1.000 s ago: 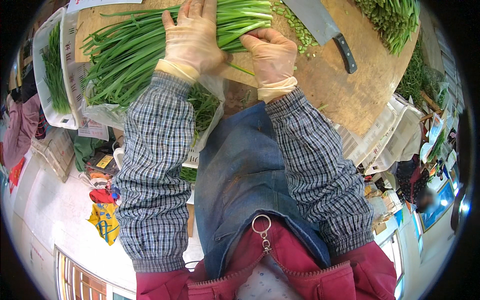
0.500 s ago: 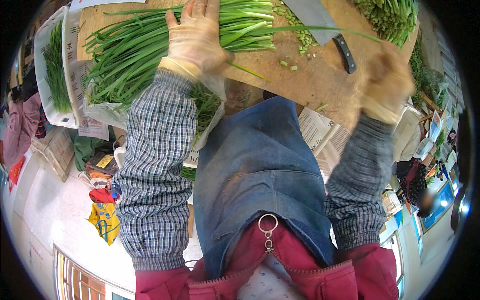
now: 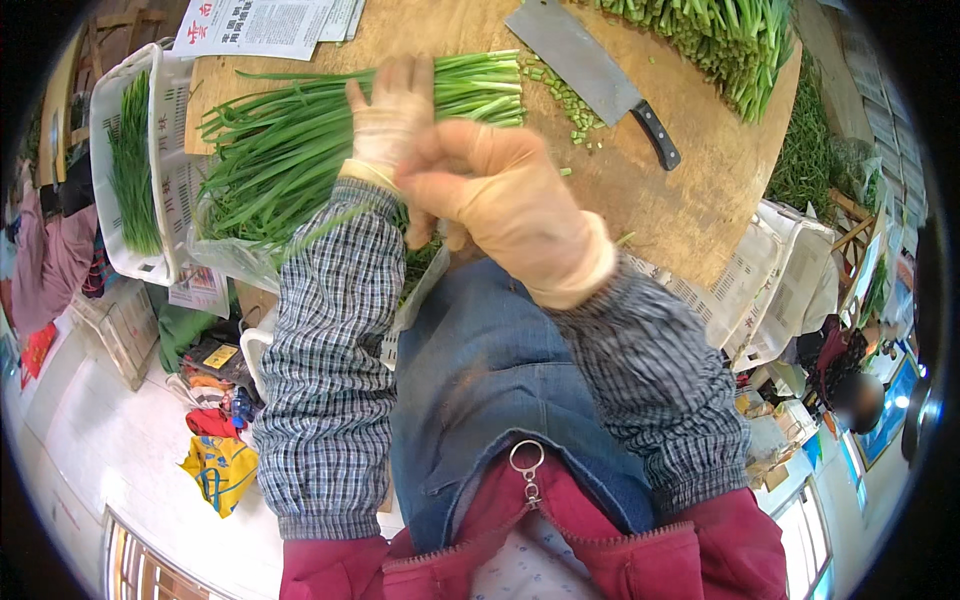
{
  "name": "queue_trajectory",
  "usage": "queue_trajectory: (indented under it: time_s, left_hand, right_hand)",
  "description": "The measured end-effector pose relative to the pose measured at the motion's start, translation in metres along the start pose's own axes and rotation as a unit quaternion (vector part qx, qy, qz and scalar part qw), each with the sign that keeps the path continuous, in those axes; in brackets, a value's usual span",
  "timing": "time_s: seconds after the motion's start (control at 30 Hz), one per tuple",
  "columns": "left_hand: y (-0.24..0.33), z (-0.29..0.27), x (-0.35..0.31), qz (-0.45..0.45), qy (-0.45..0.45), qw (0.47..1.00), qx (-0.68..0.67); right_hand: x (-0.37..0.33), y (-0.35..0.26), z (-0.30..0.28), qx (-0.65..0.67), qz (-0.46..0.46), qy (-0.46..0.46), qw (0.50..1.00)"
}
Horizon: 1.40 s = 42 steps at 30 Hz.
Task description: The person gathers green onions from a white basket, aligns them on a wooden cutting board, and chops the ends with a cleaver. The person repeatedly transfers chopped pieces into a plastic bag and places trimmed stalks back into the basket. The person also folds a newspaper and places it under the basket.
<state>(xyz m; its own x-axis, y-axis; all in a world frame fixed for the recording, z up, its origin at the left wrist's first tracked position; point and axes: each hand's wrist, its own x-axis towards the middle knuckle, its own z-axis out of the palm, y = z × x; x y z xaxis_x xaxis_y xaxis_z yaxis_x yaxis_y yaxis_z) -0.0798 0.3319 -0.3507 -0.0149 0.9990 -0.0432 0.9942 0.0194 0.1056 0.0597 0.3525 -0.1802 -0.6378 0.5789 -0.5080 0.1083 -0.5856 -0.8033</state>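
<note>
A bunch of green garlic chives (image 3: 290,130) lies on the wooden board, pale cut ends toward the right. My left hand (image 3: 392,115), in a thin pale glove, rests flat across the bunch with fingers spread. My right hand (image 3: 510,205), gloved too and blurred, hovers over my left wrist with its fingers pinched. From its fingertips a blurred chive leaf (image 3: 335,228) trails across my left sleeve. A cleaver (image 3: 590,65) with a black handle lies beyond the chives' cut ends, next to a scatter of chopped stem bits (image 3: 572,105).
A thick bundle of green stalks (image 3: 715,45) occupies the board's far right. Left of the wooden board (image 3: 690,190) stands a white basket (image 3: 165,215) with more chives. Printed paper (image 3: 260,30) lies at the far left edge. A plastic bag (image 3: 235,262) hangs below the near-left edge.
My right hand has swung from the right side of the board leftward to my left wrist, carrying the long chive leaf. My left hand stays on the bunch.
</note>
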Motion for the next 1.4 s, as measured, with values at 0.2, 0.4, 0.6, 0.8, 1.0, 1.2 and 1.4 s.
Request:
queue_trajectory:
  time_s: [0.2,0.4,0.6,0.8,1.0,1.2,1.4]
  left_hand:
    - [0.017,-0.048,0.006,-0.029,-0.103,0.993,-0.041]
    - [0.015,-0.046,0.004,-0.021,-0.077,0.995,-0.054]
    - [0.016,-0.045,0.002,-0.02,-0.064,0.996,-0.052]
    - [0.017,-0.048,0.004,-0.016,-0.071,0.996,-0.052]
    - [0.014,-0.041,0.007,-0.004,-0.059,0.996,-0.063]
    - [0.021,-0.046,0.011,0.049,-0.063,0.996,-0.042]
    - [0.042,-0.037,0.02,0.077,-0.048,0.996,-0.002]
  right_hand:
    - [0.029,0.071,-0.071,-0.433,-0.277,0.273,0.813]
    - [0.042,0.081,-0.09,-0.639,-0.323,0.183,0.674]
    - [0.035,0.092,-0.095,-0.569,-0.295,0.212,0.738]
    - [0.062,0.087,-0.115,-0.199,-0.331,0.318,0.866]
    - [0.089,0.118,-0.086,-0.038,-0.29,0.245,0.924]
    - [0.094,0.125,-0.088,-0.085,-0.312,0.269,0.907]
    - [0.094,0.126,-0.088,-0.065,-0.323,0.256,0.909]
